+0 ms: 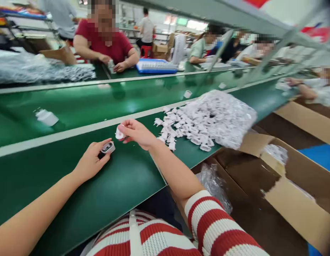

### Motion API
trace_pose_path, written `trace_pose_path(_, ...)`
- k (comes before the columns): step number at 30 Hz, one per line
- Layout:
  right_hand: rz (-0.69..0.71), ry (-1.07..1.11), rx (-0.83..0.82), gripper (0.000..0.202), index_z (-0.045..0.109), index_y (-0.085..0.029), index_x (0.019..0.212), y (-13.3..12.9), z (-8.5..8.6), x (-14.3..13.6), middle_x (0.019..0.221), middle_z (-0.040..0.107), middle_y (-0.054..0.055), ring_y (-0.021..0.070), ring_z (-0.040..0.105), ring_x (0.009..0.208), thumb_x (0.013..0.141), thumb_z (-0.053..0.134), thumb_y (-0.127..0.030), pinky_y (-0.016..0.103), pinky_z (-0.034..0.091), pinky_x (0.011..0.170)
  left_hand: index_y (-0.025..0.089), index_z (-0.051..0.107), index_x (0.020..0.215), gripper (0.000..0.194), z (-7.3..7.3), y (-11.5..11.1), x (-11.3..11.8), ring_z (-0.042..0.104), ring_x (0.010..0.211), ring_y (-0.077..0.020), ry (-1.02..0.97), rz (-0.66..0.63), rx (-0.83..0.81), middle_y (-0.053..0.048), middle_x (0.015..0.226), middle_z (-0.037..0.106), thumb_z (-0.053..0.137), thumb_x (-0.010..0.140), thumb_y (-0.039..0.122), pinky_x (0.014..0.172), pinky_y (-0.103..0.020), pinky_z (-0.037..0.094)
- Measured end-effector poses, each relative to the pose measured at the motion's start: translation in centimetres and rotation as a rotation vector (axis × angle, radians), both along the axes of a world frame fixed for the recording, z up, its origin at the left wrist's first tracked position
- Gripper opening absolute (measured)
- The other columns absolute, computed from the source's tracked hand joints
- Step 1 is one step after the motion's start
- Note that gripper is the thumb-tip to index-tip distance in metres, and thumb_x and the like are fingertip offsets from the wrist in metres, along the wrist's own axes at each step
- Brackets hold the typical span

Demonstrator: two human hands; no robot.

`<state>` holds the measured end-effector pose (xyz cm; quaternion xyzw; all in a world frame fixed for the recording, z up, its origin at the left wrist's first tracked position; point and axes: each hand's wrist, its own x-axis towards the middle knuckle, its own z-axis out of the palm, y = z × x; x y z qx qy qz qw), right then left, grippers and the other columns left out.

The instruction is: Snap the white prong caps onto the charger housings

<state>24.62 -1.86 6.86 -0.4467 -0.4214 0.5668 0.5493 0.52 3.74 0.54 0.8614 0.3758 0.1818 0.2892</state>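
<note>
My left hand (92,160) grips a small white charger housing (108,147) between thumb and fingers, its dark open end facing up and toward my other hand. Just above and to the right, my right hand (135,133) pinches a small white plastic cap (119,132). The two parts are close but apart. Right of my right hand, many loose white plastic caps (178,124) lie heaped on the green work surface (127,181), spilling from a clear plastic bag (226,117).
Beyond a pale rail, a green conveyor belt (101,101) carries a white charger (47,117) and other white pieces. Opposite, a person in red (104,46) handles a small part beside a blue tray (156,67). Open cardboard boxes (295,199) stand at my right.
</note>
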Motion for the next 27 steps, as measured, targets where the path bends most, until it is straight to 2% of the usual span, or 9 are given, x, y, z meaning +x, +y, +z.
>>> trace_pose_path(3, 0.139, 0.01, -0.053, 0.053, 0.071, -0.019, 0.091, -0.3, -0.6, -1.6, 0.073, 0.066, -0.006, 0.0071, 0.056, 0.061, 0.063, 0.102, -0.052, 0.02, 0.043, 0.054, 0.022, 0.05, 0.157, 0.072, -0.3, -2.7, -2.2, 0.063, 0.122, -0.0314, -0.109, 0.078, -0.047, -0.011, 0.134, 0.069, 0.066, 0.093, 0.051, 0.11, -0.045, 0.052)
trace_pose_path(6, 0.174, 0.01, -0.11, 0.054, 0.08, -0.019, 0.103, -0.7, -1.9, -2.4, 0.082, 0.072, -0.002, 0.0074, 0.061, 0.066, 0.065, 0.101, -0.051, 0.022, 0.053, 0.063, 0.023, 0.061, 0.14, 0.061, -0.4, -3.4, -2.8, 0.065, 0.118, -0.0291, -0.195, 0.193, -0.101, -0.01, 0.131, 0.07, 0.073, 0.091, 0.057, 0.106, -0.044, 0.052)
trace_pose_path(9, 0.15, -0.008, -0.123, 0.059, 0.081, -0.021, 0.114, -1.0, -2.9, -2.8, 0.088, 0.075, -0.001, 0.0092, 0.066, 0.074, 0.064, 0.102, -0.045, 0.022, 0.057, 0.069, 0.023, 0.07, 0.116, 0.044, -0.1, -3.2, -2.8, 0.065, 0.108, -0.0281, -0.205, 0.156, -0.115, -0.008, 0.116, 0.073, 0.07, 0.094, 0.061, 0.095, -0.043, 0.053)
trace_pose_path(13, 0.019, -0.113, -0.075, 0.05, 0.079, -0.021, 0.104, -1.2, -3.3, -3.2, 0.086, 0.073, -0.002, 0.0077, 0.064, 0.062, 0.065, 0.101, -0.045, 0.022, 0.053, 0.056, 0.023, 0.072, 0.111, 0.039, 0.5, -2.8, -2.7, 0.065, 0.105, -0.0272, -0.25, 0.073, -0.113, -0.008, 0.112, 0.074, 0.071, 0.094, 0.059, 0.095, -0.043, 0.052)
trace_pose_path(15, 0.0, -0.138, -0.02, 0.049, 0.077, -0.023, 0.103, -1.3, -3.5, -3.5, 0.092, 0.074, -0.001, 0.0098, 0.067, 0.063, 0.068, 0.099, -0.049, 0.026, 0.059, 0.061, 0.023, 0.073, 0.11, 0.037, 0.5, -2.7, -2.7, 0.065, 0.105, -0.0271, -0.254, 0.047, -0.108, -0.007, 0.112, 0.075, 0.072, 0.094, 0.057, 0.097, -0.044, 0.05)
trace_pose_path(17, -0.006, -0.149, 0.042, 0.047, 0.075, -0.024, 0.103, -1.3, -3.8, -3.8, 0.096, 0.075, 0.0, 0.0131, 0.072, 0.073, 0.072, 0.097, -0.053, 0.031, 0.064, 0.073, 0.023, 0.074, 0.111, 0.037, 0.4, -2.6, -2.7, 0.065, 0.104, -0.0269, -0.252, 0.029, -0.101, -0.007, 0.111, 0.076, 0.072, 0.094, 0.056, 0.096, -0.044, 0.049)
trace_pose_path(21, -0.059, -0.311, 0.243, 0.037, 0.07, -0.024, 0.095, -1.3, -4.5, -4.2, 0.098, 0.075, 0.002, 0.016, 0.071, 0.086, 0.083, 0.09, -0.054, 0.032, 0.062, 0.081, 0.022, 0.074, 0.108, 0.034, 0.1, -2.6, -2.7, 0.067, 0.101, -0.0253, -0.279, 0.003, -0.084, -0.006, 0.107, 0.077, 0.072, 0.094, 0.053, 0.096, -0.043, 0.047)
trace_pose_path(24, -0.129, -0.576, 0.443, 0.029, 0.069, -0.025, 0.111, -1.6, -4.6, -4.2, 0.112, 0.076, 0.004, 0.0171, 0.071, 0.095, 0.095, 0.079, -0.047, 0.034, 0.061, 0.088, 0.023, 0.076, 0.107, 0.033, 0.1, -2.6, -2.7, 0.069, 0.103, -0.025, -0.289, -0.027, -0.09, -0.004, 0.111, 0.079, 0.073, 0.094, 0.052, 0.1, -0.043, 0.045)
trace_pose_path(27, -0.135, -0.721, 0.564, 0.032, 0.064, -0.027, 0.124, -2.4, -4.2, -4.1, 0.119, 0.077, 0.005, 0.0185, 0.073, 0.099, 0.098, 0.076, -0.042, 0.035, 0.062, 0.09, 0.023, 0.078, 0.108, 0.033, 0.2, -2.6, -2.7, 0.069, 0.106, -0.0258, -0.294, -0.042, -0.098, -0.004, 0.114, 0.079, 0.074, 0.092, 0.052, 0.1, -0.043, 0.045)
